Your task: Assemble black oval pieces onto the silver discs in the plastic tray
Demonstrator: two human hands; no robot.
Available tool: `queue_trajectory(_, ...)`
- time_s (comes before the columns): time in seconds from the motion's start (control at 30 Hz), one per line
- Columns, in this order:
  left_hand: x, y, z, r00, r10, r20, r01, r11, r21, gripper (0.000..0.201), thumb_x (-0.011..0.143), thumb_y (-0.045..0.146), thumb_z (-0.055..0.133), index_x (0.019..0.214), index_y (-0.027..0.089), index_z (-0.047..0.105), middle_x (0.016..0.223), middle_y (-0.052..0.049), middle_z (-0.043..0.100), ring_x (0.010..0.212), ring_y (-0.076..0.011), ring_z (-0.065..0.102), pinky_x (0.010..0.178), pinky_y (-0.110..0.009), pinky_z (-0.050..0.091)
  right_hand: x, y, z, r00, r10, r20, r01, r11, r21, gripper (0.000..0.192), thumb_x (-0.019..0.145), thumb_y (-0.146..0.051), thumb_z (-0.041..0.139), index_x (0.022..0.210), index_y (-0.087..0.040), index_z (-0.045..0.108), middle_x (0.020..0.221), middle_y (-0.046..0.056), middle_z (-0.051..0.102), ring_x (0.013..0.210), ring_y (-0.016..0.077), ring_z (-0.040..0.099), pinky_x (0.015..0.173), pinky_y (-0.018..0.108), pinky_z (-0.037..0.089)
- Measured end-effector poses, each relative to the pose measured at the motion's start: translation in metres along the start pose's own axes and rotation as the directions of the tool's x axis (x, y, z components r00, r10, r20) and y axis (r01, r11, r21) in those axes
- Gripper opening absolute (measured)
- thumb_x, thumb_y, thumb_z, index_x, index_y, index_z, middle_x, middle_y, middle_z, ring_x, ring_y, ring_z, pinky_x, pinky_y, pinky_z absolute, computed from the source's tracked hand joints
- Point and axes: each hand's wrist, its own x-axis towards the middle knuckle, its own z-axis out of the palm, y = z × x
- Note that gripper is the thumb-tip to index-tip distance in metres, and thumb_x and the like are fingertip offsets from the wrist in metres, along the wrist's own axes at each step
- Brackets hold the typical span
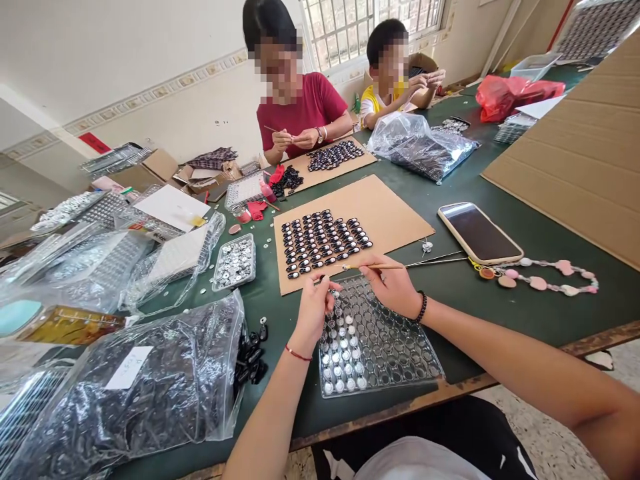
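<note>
Your right hand (393, 285) pinches a thin wooden brush (380, 267); your left hand (314, 310) pinches a small piece over the clear plastic cell tray (395, 353). Black ovals fill about half the brown cardboard sheet (390, 207); its right half looks bare.

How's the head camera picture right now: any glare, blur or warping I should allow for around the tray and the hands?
Head view: daylight from the barred window, soft and even. The clear tray glints but its cells stay readable; the plastic bag and phone show reflections. The left hand and right hand are sharp. Wide-angle warping bends the table edge and stretches the forearms. Two people's faces are pixelated.
</note>
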Motion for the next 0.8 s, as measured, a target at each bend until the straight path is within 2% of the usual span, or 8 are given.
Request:
queue_trajectory(0.07, -0.0007, -0.0016, 0.0019, 0.998, 0.054, 0.037, -0.06, 0.981, 0.187, 0.032, 0.077, 0.041, 0.05, 0.097, 0.017, 0.05, 0.068, -0.001, 0.058, 0.037, -0.0027, 0.034, 0.035, -0.016, 0.022, -0.0007, -0.0003, 0.0006, 1.0, -0.022, 0.012, 0.022, 1.0, 0.013, 0.015, 0.086, -0.023, 0.042, 0.088, -0.019, 0.056, 0.075, 0.002, 0.057, 0.067, 0.0132, 0.052, 0.061, 0.024, 0.04)
queue_trajectory(0.13, -0.0007, -0.0029, 0.0025, 0.99, 0.114, 0.078, -0.134, 0.925, 0.355, 0.032, 0.077, 0.041, 0.049, 0.093, 0.015, 0.057, 0.062, 0.0, 0.056, 0.039, -0.0038, 0.036, 0.037, -0.016, 0.026, -0.0013, -0.0008, 0.0011, 0.998, -0.061, 0.019, 0.061, 0.998, 0.03, 0.013, 0.085, -0.022, 0.044, 0.087, -0.018, 0.057, 0.076, 0.003, 0.058, 0.07, 0.0133, 0.052, 0.063, 0.024, 0.041)
queue_trajectory(0.23, 0.0002, -0.0049, 0.0017, 0.983, 0.173, 0.062, -0.181, 0.849, 0.497, 0.031, 0.075, 0.04, 0.051, 0.09, 0.015, 0.061, 0.057, 0.0, 0.056, 0.042, -0.0063, 0.042, 0.04, -0.018, 0.033, -0.0019, -0.0019, 0.0007, 0.996, -0.089, 0.024, 0.088, 0.995, 0.05, 0.013, 0.085, -0.02, 0.045, 0.088, -0.019, 0.058, 0.076, 0.002, 0.058, 0.071, 0.0129, 0.053, 0.063, 0.024, 0.041)
queue_trajectory(0.33, 0.0014, -0.0064, 0.0005, 0.986, 0.16, 0.038, -0.157, 0.842, 0.515, 0.03, 0.072, 0.039, 0.055, 0.089, 0.016, 0.062, 0.06, -0.001, 0.059, 0.046, -0.0087, 0.048, 0.044, -0.02, 0.039, -0.0034, -0.0022, -0.0004, 0.994, -0.081, 0.08, 0.077, 0.995, 0.057, 0.015, 0.086, -0.019, 0.043, 0.092, -0.018, 0.057, 0.08, 0.002, 0.059, 0.071, 0.0122, 0.053, 0.062, 0.023, 0.041)
queue_trajectory(0.5, 0.0012, -0.0063, 0.0001, 0.989, 0.137, 0.054, -0.146, 0.847, 0.511, 0.035, 0.066, 0.033, 0.063, 0.097, 0.016, 0.062, 0.065, -0.001, 0.062, 0.052, -0.0109, 0.054, 0.051, -0.022, 0.045, -0.007, -0.0017, -0.0005, 0.975, -0.13, 0.179, 0.126, 0.991, 0.034, 0.016, 0.087, -0.019, 0.04, 0.092, -0.018, 0.056, 0.082, 0.002, 0.06, 0.07, 0.0118, 0.054, 0.062, 0.023, 0.039)
queue_trajectory(0.7, 0.0017, -0.0079, -0.001, 0.985, 0.158, 0.063, -0.167, 0.828, 0.535, 0.033, 0.068, 0.033, 0.061, 0.098, 0.018, 0.062, 0.065, -0.001, 0.062, 0.054, -0.011, 0.054, 0.052, -0.022, 0.045, -0.0088, -0.0014, 0.001, 0.971, -0.133, 0.2, 0.137, 0.991, -0.003, 0.016, 0.087, -0.02, 0.039, 0.088, -0.017, 0.055, 0.08, 0.003, 0.06, 0.068, 0.0122, 0.054, 0.061, 0.024, 0.039)
queue_trajectory(0.8, 0.0026, -0.0091, -0.001, 0.986, 0.139, 0.087, -0.164, 0.847, 0.506, 0.033, 0.068, 0.031, 0.061, 0.098, 0.017, 0.061, 0.067, -0.002, 0.062, 0.055, -0.0111, 0.055, 0.053, -0.022, 0.046, -0.0102, -0.0002, 0.0018, 0.969, -0.13, 0.21, 0.132, 0.991, 0.002, 0.017, 0.088, -0.021, 0.038, 0.089, -0.017, 0.054, 0.081, 0.003, 0.06, 0.07, 0.0128, 0.055, 0.062, 0.024, 0.04)
